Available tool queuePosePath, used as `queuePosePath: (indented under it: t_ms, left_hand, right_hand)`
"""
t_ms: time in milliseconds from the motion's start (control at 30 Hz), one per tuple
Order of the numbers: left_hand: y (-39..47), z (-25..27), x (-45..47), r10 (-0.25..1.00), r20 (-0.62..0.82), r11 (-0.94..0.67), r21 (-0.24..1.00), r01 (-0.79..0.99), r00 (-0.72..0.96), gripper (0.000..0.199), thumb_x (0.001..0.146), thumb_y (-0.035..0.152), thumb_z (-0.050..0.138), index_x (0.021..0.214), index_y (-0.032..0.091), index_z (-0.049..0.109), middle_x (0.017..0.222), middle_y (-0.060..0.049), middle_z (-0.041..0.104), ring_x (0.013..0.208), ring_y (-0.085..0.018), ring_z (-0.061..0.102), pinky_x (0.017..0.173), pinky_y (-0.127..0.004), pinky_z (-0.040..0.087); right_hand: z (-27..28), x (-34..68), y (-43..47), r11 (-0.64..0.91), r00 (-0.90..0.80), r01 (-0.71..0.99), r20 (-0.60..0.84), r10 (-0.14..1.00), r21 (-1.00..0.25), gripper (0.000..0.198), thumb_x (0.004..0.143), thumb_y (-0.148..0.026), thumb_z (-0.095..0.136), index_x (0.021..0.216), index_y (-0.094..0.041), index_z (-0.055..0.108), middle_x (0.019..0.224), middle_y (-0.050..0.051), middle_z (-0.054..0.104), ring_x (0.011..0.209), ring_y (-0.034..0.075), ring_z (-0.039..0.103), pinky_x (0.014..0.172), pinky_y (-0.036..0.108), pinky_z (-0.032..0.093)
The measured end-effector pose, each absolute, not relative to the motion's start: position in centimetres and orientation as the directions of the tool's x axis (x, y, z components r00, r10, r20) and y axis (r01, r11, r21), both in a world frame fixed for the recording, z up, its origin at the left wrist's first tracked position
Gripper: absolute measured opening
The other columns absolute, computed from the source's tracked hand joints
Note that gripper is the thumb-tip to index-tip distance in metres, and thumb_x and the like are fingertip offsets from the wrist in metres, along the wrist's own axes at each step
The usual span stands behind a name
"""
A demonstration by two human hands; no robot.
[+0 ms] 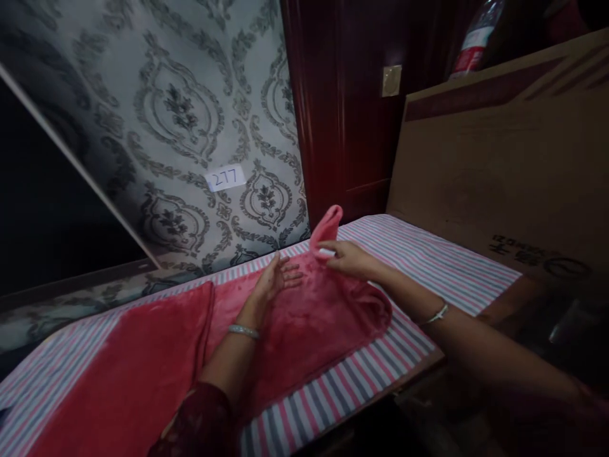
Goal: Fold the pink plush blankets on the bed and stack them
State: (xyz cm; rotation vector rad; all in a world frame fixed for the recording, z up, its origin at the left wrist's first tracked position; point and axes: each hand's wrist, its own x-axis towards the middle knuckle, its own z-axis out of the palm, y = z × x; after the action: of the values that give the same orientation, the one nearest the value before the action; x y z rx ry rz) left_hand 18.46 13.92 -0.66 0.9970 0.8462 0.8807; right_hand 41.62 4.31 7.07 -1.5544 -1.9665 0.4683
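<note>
A soft red plush cloth point(304, 330) lies spread over a striped sheet. Its left part point(137, 349) is a deeper red layer with an edge running across the middle, and its right end curls over in a thick fold point(373, 308). My right hand point(352, 259) pinches the cloth at the far right, where a narrow flap point(328, 228) stands up above the fingers. Over the middle of the cloth is my left hand point(273, 279), fingers stretched and spread, holding nothing; whether it touches the cloth I cannot tell.
The striped sheet point(394, 238) covers a low surface against a patterned wall point(185, 114) bearing a paper marked 277 point(226, 178). A large cardboard box point(495, 165) stands at the right, with a bottle point(476, 44) behind its top edge. A dark panel point(57, 190) is at the left.
</note>
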Motion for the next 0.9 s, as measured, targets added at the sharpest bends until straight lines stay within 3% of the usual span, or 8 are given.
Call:
queuePosePath:
  t_ms: [67, 200, 333, 400, 467, 600, 767, 900]
  left_hand:
    - [13.3, -0.6, 17.1, 0.893, -0.21, 0.332, 0.904, -0.269, 0.398, 0.057, 0.09, 0.067, 0.052, 0.114, 0.016, 0.058, 0.092, -0.01, 0.073, 0.072, -0.024, 0.073, 0.077, -0.047, 0.06]
    - [11.9, -2.4, 15.3, 0.921, -0.207, 0.285, 0.935, -0.211, 0.329, 0.044, 0.095, 0.055, 0.052, 0.1, 0.013, 0.066, 0.078, -0.01, 0.073, 0.071, -0.023, 0.072, 0.067, -0.033, 0.058]
    - [11.5, -4.3, 14.9, 0.947, -0.206, 0.251, 0.953, -0.17, 0.245, 0.03, 0.08, 0.04, 0.074, 0.093, 0.014, 0.067, 0.077, -0.01, 0.073, 0.068, -0.023, 0.072, 0.061, -0.031, 0.056]
    - [11.8, -4.7, 15.5, 0.965, -0.185, 0.215, 0.963, -0.16, 0.184, 0.035, 0.071, 0.032, 0.081, 0.098, 0.014, 0.067, 0.082, -0.01, 0.074, 0.068, -0.023, 0.071, 0.062, -0.032, 0.057]
    - [12.2, -4.7, 16.4, 0.984, -0.146, 0.16, 0.976, -0.144, 0.102, 0.042, 0.065, 0.021, 0.08, 0.104, 0.015, 0.066, 0.089, -0.01, 0.075, 0.073, -0.022, 0.072, 0.068, -0.033, 0.058]
    - [13.8, -2.8, 17.1, 0.998, -0.055, 0.052, 0.993, -0.105, -0.022, 0.047, 0.063, 0.005, 0.069, 0.109, 0.016, 0.067, 0.099, -0.008, 0.075, 0.083, -0.021, 0.071, 0.078, -0.031, 0.056]
    - [14.9, 0.3, 12.5, 0.994, -0.013, 0.006, 0.998, -0.064, -0.11, 0.062, 0.059, -0.001, 0.063, 0.117, 0.017, 0.066, 0.094, -0.004, 0.075, 0.078, -0.019, 0.07, 0.075, -0.028, 0.055]
    - [13.2, -1.2, 7.7, 0.979, -0.094, 0.092, 0.996, -0.018, -0.181, 0.057, 0.059, 0.004, 0.07, 0.115, 0.014, 0.066, 0.076, -0.004, 0.071, 0.07, -0.022, 0.07, 0.07, -0.032, 0.055]
  right_hand:
    - [6.0, 36.8, 3.0, 0.341, -0.282, 0.788, 0.19, 0.94, -0.512, 0.065, 0.077, -0.01, 0.058, 0.141, -0.016, 0.059, 0.124, 0.009, 0.071, 0.1, 0.022, 0.069, 0.085, 0.026, 0.051]
    - [1.9, 31.1, -0.7, 0.399, -0.406, 0.831, 0.067, 0.911, -0.388, 0.062, 0.085, -0.011, 0.051, 0.147, -0.018, 0.052, 0.119, 0.014, 0.072, 0.105, 0.029, 0.069, 0.085, 0.036, 0.052]
    - [-2.2, 29.7, -4.6, 0.392, -0.386, 0.858, 0.087, 0.919, -0.333, 0.075, 0.086, -0.008, 0.046, 0.159, -0.02, 0.033, 0.141, 0.02, 0.059, 0.119, 0.031, 0.063, 0.092, 0.043, 0.051]
    - [-3.6, 30.0, -6.0, 0.39, -0.374, 0.878, 0.111, 0.921, -0.277, 0.081, 0.083, -0.006, 0.048, 0.16, -0.024, 0.03, 0.151, 0.02, 0.048, 0.129, 0.034, 0.056, 0.097, 0.048, 0.049]
    - [-4.0, 30.6, -6.8, 0.392, -0.379, 0.89, 0.101, 0.92, -0.232, 0.085, 0.079, -0.001, 0.046, 0.159, -0.026, 0.033, 0.15, 0.02, 0.049, 0.129, 0.036, 0.054, 0.098, 0.051, 0.047]
    - [-1.5, 31.1, -6.5, 0.4, -0.36, 0.879, 0.19, 0.913, -0.26, 0.082, 0.078, 0.001, 0.04, 0.157, -0.023, 0.037, 0.13, 0.015, 0.064, 0.115, 0.031, 0.06, 0.095, 0.047, 0.049]
    - [0.8, 27.6, -6.4, 0.575, -0.442, 0.764, 0.413, 0.796, -0.292, 0.072, 0.084, -0.005, 0.044, 0.154, -0.022, 0.04, 0.128, 0.012, 0.064, 0.108, 0.027, 0.056, 0.096, 0.042, 0.048]
    - [-2.9, 23.5, -7.6, 0.64, -0.549, 0.707, 0.337, 0.765, -0.302, 0.073, 0.083, -0.001, 0.042, 0.153, -0.02, 0.041, 0.128, 0.013, 0.063, 0.108, 0.026, 0.056, 0.094, 0.041, 0.047]
